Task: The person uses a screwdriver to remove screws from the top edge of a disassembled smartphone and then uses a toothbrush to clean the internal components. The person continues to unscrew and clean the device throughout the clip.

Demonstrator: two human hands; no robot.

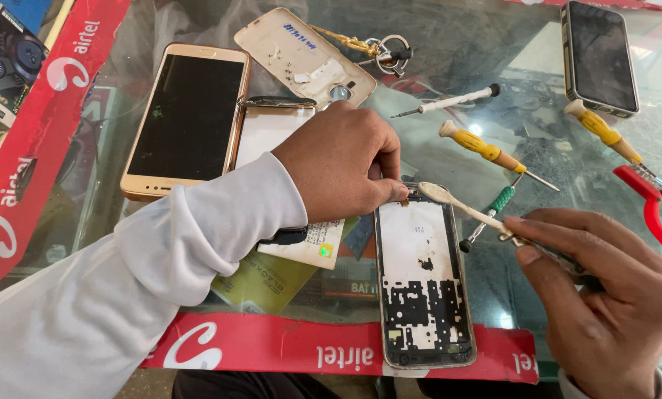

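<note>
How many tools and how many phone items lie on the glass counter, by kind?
Whole phones: 2
Opened phone frame: 1
Loose back cover: 1
Screwdrivers: 4
Red-handled brush: 1
Key ring: 1
Total: 10

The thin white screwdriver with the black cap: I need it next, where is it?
Head view, upper centre: thin white screwdriver lies on the glass counter, between the key ring and yellow-handled screwdriver.

Bright, even daylight falls from above and ahead; the glass worktop (493,44) throws back pale, milky reflections, strongest along its far edge and right side; shadows under the left hand (342,162) and the tools are soft and short; focus is sharp at the centre; the wide lens bends lines near the edges; the white sleeve (87,295) is close to overexposed.
</note>
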